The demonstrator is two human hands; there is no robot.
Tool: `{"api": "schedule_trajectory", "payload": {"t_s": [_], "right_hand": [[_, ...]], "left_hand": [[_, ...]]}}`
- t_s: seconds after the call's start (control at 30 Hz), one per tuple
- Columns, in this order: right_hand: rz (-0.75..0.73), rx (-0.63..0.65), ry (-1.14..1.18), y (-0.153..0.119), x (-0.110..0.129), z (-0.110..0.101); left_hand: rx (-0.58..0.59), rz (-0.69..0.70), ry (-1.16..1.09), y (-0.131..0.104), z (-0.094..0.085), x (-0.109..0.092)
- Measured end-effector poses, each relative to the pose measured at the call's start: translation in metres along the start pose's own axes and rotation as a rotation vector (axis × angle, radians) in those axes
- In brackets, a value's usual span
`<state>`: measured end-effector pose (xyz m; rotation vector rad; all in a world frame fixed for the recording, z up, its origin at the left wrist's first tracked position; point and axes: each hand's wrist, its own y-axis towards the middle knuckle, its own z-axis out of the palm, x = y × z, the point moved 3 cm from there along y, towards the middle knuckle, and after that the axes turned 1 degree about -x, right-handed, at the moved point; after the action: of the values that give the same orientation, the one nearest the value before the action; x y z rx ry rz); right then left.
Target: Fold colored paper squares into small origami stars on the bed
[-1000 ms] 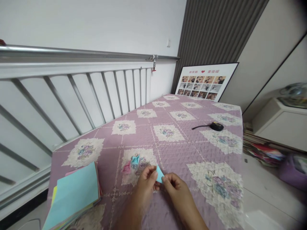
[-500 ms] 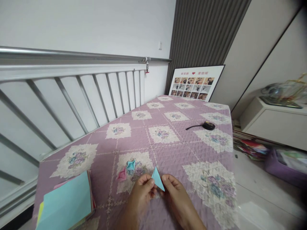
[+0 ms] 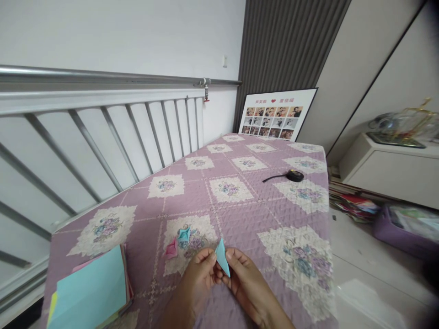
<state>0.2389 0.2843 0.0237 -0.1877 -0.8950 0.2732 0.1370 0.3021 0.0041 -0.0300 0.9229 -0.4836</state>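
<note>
A small folded light-blue paper (image 3: pixel 222 258) is pinched between both hands, low in the middle of the view, its points up and down. My left hand (image 3: pixel 202 274) grips its left edge with thumb and fingers. My right hand (image 3: pixel 244 276) pinches the right side, thumb nearest me. Left of the hands, a small blue folded piece (image 3: pixel 184 234) and a pink folded piece (image 3: pixel 172 248) lie side by side on the floral cloth (image 3: pixel 192 201). A stack of coloured paper sheets (image 3: pixel 91 288), blue on top, rests at the lower left.
A black tape measure (image 3: pixel 294 175) with a strap lies toward the back right of the table. A white radiator (image 3: pixel 137 137) runs along the left edge. A framed photo board (image 3: pixel 278 114) stands behind the table. Right of it are a white cabinet (image 3: pixel 398 171) and a purple bin (image 3: pixel 394 233).
The folded paper looks narrower, and my right hand's fingers have come closer beneath it. The view has shifted slightly; the pieces on the table keep their places.
</note>
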Motion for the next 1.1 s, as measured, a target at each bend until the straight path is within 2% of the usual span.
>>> {"api": "schedule_trajectory", "payload": {"t_s": [0.27,0.47,0.57,0.8,0.97,1.1], "right_hand": [[0.027,0.006,0.026,-0.003,0.003,0.005],[-0.134,-0.119,-0.084,-0.002,0.005,0.006],[-0.214,-0.186,-0.197,0.002,0.005,0.000],[-0.310,-0.099,-0.448,0.004,0.006,-0.004],[-0.471,-0.122,-0.803,-0.002,0.013,-0.006],[-0.524,-0.152,-1.025,-0.005,0.017,-0.009]], "left_hand": [[0.061,0.010,-0.006,-0.003,0.000,-0.006],[0.028,0.005,0.009,-0.003,0.000,-0.007],[0.000,-0.013,0.019,-0.001,-0.001,-0.007],[-0.044,-0.019,0.073,0.001,-0.004,-0.007],[-0.064,-0.026,0.083,0.002,-0.006,-0.006],[-0.079,-0.013,0.071,0.002,-0.008,-0.005]]}}
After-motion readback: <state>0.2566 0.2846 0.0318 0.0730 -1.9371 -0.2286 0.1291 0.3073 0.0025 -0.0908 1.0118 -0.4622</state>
